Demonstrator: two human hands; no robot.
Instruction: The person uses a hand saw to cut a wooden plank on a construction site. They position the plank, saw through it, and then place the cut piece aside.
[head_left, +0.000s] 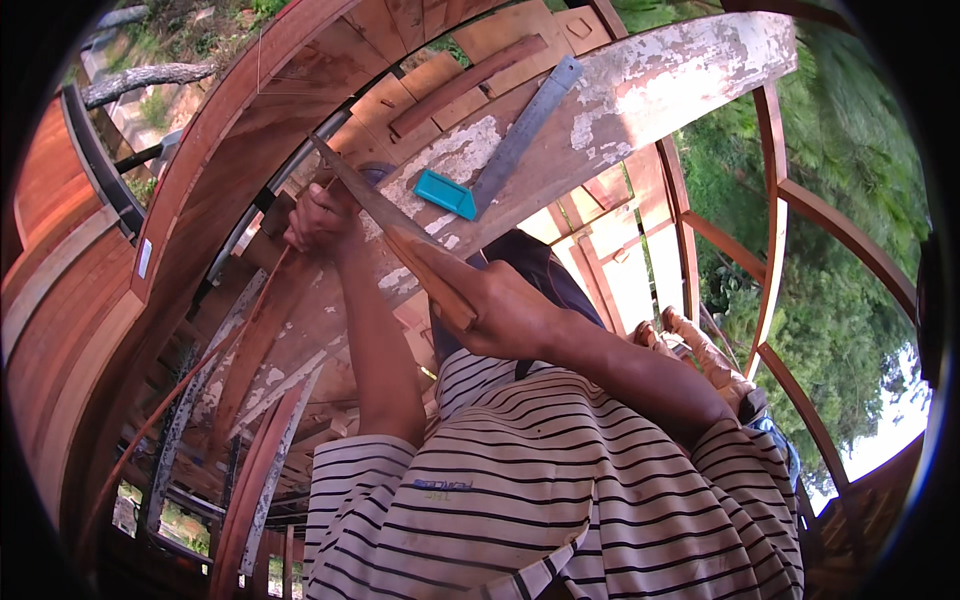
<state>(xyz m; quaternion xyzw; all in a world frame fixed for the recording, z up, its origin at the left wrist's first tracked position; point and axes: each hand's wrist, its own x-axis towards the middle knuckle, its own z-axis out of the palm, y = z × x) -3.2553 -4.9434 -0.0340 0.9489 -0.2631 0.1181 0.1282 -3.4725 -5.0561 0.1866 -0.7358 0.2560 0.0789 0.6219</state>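
My right hand [505, 308] is closed around the wooden handle of a handsaw [385, 212], whose blade points up and to the left. Close to the blade's far end, my left hand [322, 218] is curled tight on a thin reddish wooden strip [225, 345] that trails down to the lower left. Where the blade meets the strip is hard to make out. Beyond my hands, a try square with a teal handle [445, 194] lies on a long plank [640, 95] with flaking white paint.
A curved reddish wooden wall [215, 130] rises on the left. Loose boards [465, 88] lie past the plank. At right, a timber frame [770, 200] stands before greenery, and another person's trouser leg [705, 350] shows near my right arm. Several planks lean at lower left.
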